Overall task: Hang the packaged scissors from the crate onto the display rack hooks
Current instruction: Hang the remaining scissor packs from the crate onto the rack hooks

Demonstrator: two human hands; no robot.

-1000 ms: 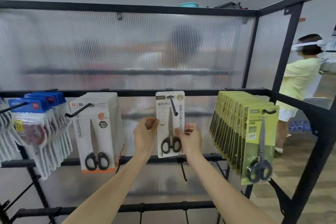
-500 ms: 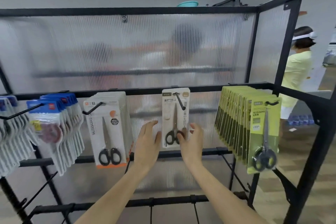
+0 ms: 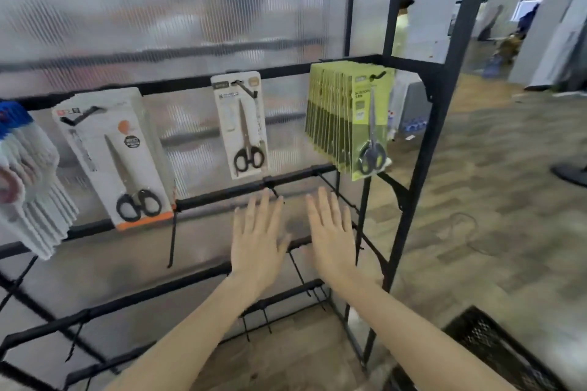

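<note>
On the far left of the rack (image 3: 413,149) hang blue and white packs (image 3: 28,174). Next comes a big white scissors pack (image 3: 117,155) on its hook. In the middle, a small white scissors pack (image 3: 243,124) hangs alone on a hook (image 3: 244,87). Below it the left hand (image 3: 257,241) and the right hand (image 3: 333,238) are flat, fingers straight, holding nothing. To the right hangs a thick row of green scissors packs (image 3: 349,114). The black crate (image 3: 495,349) sits low at the right. I think one pack is done. Next, a hand must reach down to the crate for another.
</note>
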